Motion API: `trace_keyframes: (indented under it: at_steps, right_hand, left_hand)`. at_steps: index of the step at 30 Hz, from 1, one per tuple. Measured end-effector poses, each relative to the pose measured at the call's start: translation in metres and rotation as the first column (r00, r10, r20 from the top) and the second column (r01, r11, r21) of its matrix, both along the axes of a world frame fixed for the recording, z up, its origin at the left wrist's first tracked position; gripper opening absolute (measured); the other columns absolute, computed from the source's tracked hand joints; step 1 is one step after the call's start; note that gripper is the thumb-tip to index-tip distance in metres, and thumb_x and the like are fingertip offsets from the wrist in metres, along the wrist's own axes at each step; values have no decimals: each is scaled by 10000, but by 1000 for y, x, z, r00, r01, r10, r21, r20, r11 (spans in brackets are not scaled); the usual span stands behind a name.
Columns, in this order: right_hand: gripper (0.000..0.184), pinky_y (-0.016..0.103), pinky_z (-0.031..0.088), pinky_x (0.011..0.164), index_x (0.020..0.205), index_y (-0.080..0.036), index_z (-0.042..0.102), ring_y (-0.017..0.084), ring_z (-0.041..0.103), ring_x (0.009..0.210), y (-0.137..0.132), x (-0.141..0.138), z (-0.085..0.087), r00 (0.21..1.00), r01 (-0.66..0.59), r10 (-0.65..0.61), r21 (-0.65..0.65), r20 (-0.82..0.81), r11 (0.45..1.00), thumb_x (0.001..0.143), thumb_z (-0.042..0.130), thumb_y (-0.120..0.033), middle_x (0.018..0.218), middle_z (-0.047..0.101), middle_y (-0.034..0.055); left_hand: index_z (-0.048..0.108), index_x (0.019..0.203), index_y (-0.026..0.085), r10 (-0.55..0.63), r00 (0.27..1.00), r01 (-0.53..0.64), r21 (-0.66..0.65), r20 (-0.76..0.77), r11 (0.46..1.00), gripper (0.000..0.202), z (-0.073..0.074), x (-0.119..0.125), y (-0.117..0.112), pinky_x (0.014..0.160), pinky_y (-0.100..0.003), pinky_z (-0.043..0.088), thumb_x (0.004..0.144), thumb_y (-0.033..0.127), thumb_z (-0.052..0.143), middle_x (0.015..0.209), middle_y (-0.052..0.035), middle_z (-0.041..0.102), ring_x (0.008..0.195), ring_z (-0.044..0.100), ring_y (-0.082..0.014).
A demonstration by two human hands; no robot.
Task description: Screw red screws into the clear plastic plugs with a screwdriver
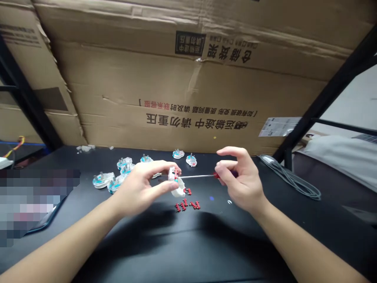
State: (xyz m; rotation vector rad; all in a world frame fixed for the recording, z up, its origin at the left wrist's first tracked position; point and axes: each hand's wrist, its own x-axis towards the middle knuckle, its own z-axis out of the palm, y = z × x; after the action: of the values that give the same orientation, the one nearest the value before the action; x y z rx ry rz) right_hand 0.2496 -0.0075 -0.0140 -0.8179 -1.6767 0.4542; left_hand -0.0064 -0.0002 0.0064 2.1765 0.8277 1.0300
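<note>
My left hand (pixel 138 190) pinches a small white plug part (pixel 172 173) between thumb and fingers, with a red piece on its right side. Closed round the red handle of a screwdriver (pixel 198 176) is my right hand (pixel 244 182), its index finger raised. The metal shaft points left, and its tip meets the right side of the plug part, though the exact contact is too small to make out. A white plastic shell (pixel 178 190) lies just below. Several small red pieces with metal ends (pixel 183 205) are scattered on the black table nearer to me.
Several clear plugs with blue inside (pixel 101 180) lie at the left and back of the black table (pixel 188 243). A coiled grey cable (pixel 290 179) lies at the right. Cardboard (pixel 176 78) walls the back, between black metal posts (pixel 324 86).
</note>
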Motion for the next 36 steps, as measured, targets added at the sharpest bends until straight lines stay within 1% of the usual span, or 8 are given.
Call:
trace_keyframes:
  at_steps: [5, 11, 16, 21, 26, 30, 34, 36]
  right_hand:
    - [345, 294, 483, 565, 1145, -313, 501, 144, 594, 625, -2, 3, 1, 998, -54, 61, 167, -36, 984, 870, 702, -255, 730, 604, -36]
    - [212, 244, 412, 454, 1168, -290, 549, 102, 512, 470, 0, 1, -6, 997, -75, 75, 39, -11, 996, 957, 577, -276, 612, 552, -64]
    - [395, 248, 457, 545, 1138, -316, 527, 123, 595, 641, 1, 0, -8, 994, -69, 84, 196, -73, 978, 833, 724, -159, 754, 623, -42]
    - [198, 224, 390, 422, 1136, -280, 548, 96, 494, 464, 1, 1, -8, 991, -122, 125, 44, -57, 992, 946, 593, -247, 618, 571, -58]
    - [390, 248, 469, 530, 1126, -298, 527, 124, 594, 640, 1, 0, -6, 995, -86, 94, 156, -45, 984, 819, 738, -182, 796, 628, -31]
    - [185, 236, 423, 468, 1101, -277, 552, 106, 537, 515, 0, -1, -7, 993, -100, 104, 81, -47, 992, 929, 610, -242, 644, 564, -56]
    - [335, 250, 471, 532, 1097, -288, 521, 128, 615, 648, 0, -2, -6, 998, -43, 51, 166, -48, 985, 838, 712, -195, 797, 627, -27]
    - [304, 261, 482, 530, 1103, -274, 519, 134, 624, 635, 1, -2, -6, 998, -49, 55, 144, -39, 988, 857, 694, -240, 779, 624, -23]
  left_hand:
    - [683, 1011, 180, -7, 998, 5, 21, 70, 1000, 207, -1, 0, -1, 811, -267, 484, 896, 350, 662, 946, -22, 719, 865, 649, -178]
    - [684, 1050, 174, 36, 995, -43, 79, 90, 996, 219, -6, 1, 0, 826, -276, 494, 897, 329, 660, 988, -39, 728, 900, 663, -185]
    - [688, 1052, 171, 59, 995, -69, 126, 86, 990, 217, -7, 0, 1, 804, -283, 505, 889, 314, 670, 966, -43, 725, 874, 663, -188]
    - [691, 1051, 172, 58, 993, -73, 151, 101, 986, 215, -7, 2, 1, 794, -274, 514, 883, 306, 682, 968, -46, 723, 877, 661, -185]
    - [701, 1061, 168, 75, 989, -93, 142, 131, 985, 231, -8, 2, 3, 821, -287, 523, 884, 316, 685, 986, -57, 734, 884, 676, -191]
    - [702, 1076, 175, 64, 989, -84, 149, 131, 985, 241, -9, 2, 4, 845, -295, 527, 878, 313, 692, 1003, -53, 740, 900, 686, -194]
    - [701, 1084, 169, 73, 986, -95, 142, 153, 985, 254, -12, 2, 5, 868, -310, 528, 882, 323, 689, 1035, -70, 738, 932, 692, -206]
    - [700, 1087, 169, 72, 986, -93, 142, 148, 986, 257, -12, 1, 5, 868, -312, 528, 883, 324, 688, 1034, -72, 737, 932, 691, -207]
